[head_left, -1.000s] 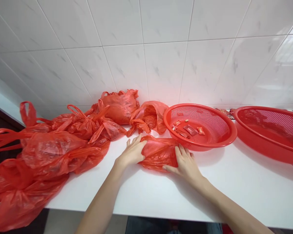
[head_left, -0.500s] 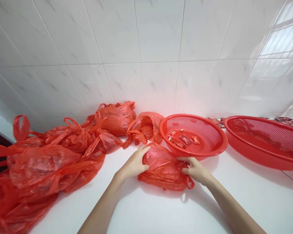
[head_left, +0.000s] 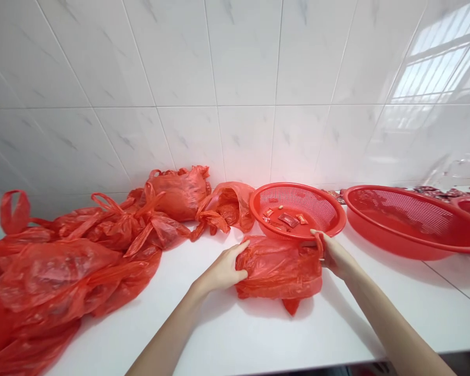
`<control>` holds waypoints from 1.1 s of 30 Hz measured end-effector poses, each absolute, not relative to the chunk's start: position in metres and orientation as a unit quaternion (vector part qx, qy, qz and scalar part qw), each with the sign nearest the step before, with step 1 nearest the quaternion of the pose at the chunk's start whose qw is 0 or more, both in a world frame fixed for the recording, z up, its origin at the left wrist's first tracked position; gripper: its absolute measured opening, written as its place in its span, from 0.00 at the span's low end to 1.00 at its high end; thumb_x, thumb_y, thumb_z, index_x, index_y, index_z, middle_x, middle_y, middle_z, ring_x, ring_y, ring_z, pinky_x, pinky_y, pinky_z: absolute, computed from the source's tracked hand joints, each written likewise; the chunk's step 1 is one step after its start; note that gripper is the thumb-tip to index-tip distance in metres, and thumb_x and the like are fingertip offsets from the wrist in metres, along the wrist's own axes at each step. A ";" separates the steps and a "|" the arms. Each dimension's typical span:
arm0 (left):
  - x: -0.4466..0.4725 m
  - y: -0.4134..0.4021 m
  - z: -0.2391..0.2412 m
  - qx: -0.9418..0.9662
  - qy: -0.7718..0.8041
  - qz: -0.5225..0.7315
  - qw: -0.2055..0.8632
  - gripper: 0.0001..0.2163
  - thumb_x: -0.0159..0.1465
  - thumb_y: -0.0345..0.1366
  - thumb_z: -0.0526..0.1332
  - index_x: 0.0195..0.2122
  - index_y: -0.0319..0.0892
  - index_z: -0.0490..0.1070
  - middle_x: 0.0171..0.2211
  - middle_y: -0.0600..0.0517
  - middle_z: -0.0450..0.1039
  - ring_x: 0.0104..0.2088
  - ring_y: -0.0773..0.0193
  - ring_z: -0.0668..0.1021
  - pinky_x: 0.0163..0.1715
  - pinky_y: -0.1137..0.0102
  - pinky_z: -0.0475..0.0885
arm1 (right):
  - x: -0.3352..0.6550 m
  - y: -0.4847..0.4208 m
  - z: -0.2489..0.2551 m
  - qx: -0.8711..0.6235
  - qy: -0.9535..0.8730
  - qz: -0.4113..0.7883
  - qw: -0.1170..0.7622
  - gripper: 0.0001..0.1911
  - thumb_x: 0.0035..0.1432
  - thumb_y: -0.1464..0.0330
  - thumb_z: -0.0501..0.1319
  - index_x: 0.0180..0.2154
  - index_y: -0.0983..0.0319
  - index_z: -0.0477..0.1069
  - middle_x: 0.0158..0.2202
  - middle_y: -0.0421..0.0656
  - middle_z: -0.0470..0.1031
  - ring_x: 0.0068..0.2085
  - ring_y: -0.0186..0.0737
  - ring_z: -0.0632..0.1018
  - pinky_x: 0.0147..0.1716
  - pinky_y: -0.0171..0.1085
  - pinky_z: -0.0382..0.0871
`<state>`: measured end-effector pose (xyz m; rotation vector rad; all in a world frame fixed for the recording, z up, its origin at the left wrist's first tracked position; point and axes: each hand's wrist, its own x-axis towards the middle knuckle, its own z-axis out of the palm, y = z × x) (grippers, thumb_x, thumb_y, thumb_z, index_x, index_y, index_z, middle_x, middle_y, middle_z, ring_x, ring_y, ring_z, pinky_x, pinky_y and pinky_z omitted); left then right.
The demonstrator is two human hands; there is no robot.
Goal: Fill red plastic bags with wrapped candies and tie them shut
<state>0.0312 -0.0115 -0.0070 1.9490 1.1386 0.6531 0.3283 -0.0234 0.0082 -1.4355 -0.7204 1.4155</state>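
Note:
A filled red plastic bag [head_left: 278,271] lies on the white counter in front of me, its contents hidden by the film. My left hand [head_left: 227,266] grips the bag's left end, thumb in front and fingers behind. At the other end my right hand [head_left: 332,253] pinches the gathered plastic near a loop handle. Just behind the bag stands a round red colander [head_left: 339,222], holding several small wrapped snacks [head_left: 289,220].
Several knotted red bags [head_left: 58,266] are heaped on the left. A slack red bag [head_left: 245,201] sits beside the colander. A larger red basket [head_left: 399,243] stands right, with dark wrapped packets [head_left: 426,193] behind it. White tiled wall [head_left: 243,130] closes off the back.
My right hand has drawn its end of the bag outward and up, so the bag is stretched wider and flatter. A corner of plastic now hangs at its front. The view has shifted right.

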 end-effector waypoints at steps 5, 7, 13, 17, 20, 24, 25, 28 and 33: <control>0.029 -0.007 -0.012 0.739 0.476 0.259 0.400 0.43 0.49 0.26 0.60 0.70 0.33 0.55 0.70 0.39 0.57 0.67 0.48 0.67 0.66 0.56 0.63 | 0.324 -0.015 -0.003 -0.540 -0.297 0.569 0.544 0.08 0.45 0.61 0.65 0.24 0.59 0.70 0.21 0.40 0.77 0.22 0.36 0.74 0.24 0.33 0.69; 0.028 -0.005 -0.012 0.738 0.473 0.267 0.401 0.42 0.49 0.26 0.60 0.70 0.33 0.56 0.69 0.39 0.59 0.66 0.48 0.68 0.66 0.57 0.63 | 0.325 -0.015 -0.007 -0.537 -0.309 0.561 0.550 0.09 0.40 0.62 0.66 0.23 0.59 0.70 0.20 0.40 0.76 0.22 0.36 0.74 0.24 0.33 0.69; 0.029 -0.005 -0.006 0.723 0.470 0.279 0.422 0.42 0.49 0.25 0.59 0.70 0.33 0.56 0.69 0.40 0.60 0.62 0.50 0.73 0.61 0.59 0.70 | 0.326 -0.011 0.009 -0.518 -0.368 0.520 0.570 0.11 0.35 0.62 0.67 0.19 0.61 0.70 0.20 0.38 0.74 0.23 0.33 0.72 0.23 0.31 0.66; 0.028 -0.006 -0.001 0.719 0.468 0.300 0.418 0.41 0.49 0.25 0.59 0.68 0.37 0.59 0.68 0.43 0.62 0.64 0.51 0.71 0.61 0.59 0.69 | 0.323 -0.004 0.016 -0.513 -0.418 0.477 0.579 0.10 0.37 0.62 0.65 0.19 0.62 0.69 0.20 0.39 0.73 0.23 0.34 0.72 0.24 0.33 0.66; 0.027 -0.005 -0.001 0.721 0.449 0.314 0.424 0.41 0.49 0.24 0.58 0.68 0.40 0.61 0.66 0.46 0.66 0.62 0.52 0.73 0.60 0.60 0.71 | 0.318 0.000 0.007 -0.515 -0.438 0.441 0.591 0.12 0.40 0.61 0.63 0.17 0.60 0.64 0.17 0.38 0.68 0.21 0.33 0.68 0.21 0.33 0.62; 0.025 -0.001 -0.005 0.717 0.437 0.327 0.433 0.40 0.48 0.23 0.58 0.67 0.39 0.62 0.64 0.46 0.69 0.61 0.53 0.74 0.61 0.60 0.69 | 0.312 -0.001 -0.009 -0.514 -0.447 0.415 0.604 0.14 0.41 0.63 0.62 0.15 0.59 0.59 0.15 0.35 0.61 0.20 0.30 0.60 0.19 0.33 0.55; 0.025 -0.001 -0.006 0.717 0.437 0.330 0.432 0.40 0.48 0.23 0.58 0.66 0.39 0.63 0.64 0.46 0.69 0.61 0.52 0.73 0.62 0.60 0.69 | 0.312 -0.002 -0.010 -0.513 -0.449 0.411 0.605 0.13 0.41 0.64 0.62 0.15 0.59 0.59 0.15 0.35 0.61 0.20 0.30 0.60 0.19 0.33 0.56; 0.026 0.001 -0.007 0.710 0.445 0.337 0.429 0.39 0.48 0.24 0.58 0.65 0.38 0.64 0.63 0.46 0.71 0.63 0.51 0.71 0.63 0.60 0.67 | 0.313 -0.005 -0.010 -0.510 -0.454 0.401 0.611 0.11 0.41 0.64 0.62 0.15 0.60 0.63 0.17 0.37 0.64 0.22 0.33 0.64 0.21 0.34 0.61; 0.027 0.002 -0.006 0.705 0.434 0.363 0.428 0.37 0.47 0.24 0.57 0.63 0.38 0.67 0.63 0.46 0.70 0.62 0.52 0.73 0.64 0.59 0.65 | 0.316 -0.009 -0.008 -0.507 -0.465 0.366 0.626 0.10 0.42 0.63 0.62 0.17 0.59 0.66 0.17 0.38 0.66 0.22 0.35 0.66 0.22 0.35 0.64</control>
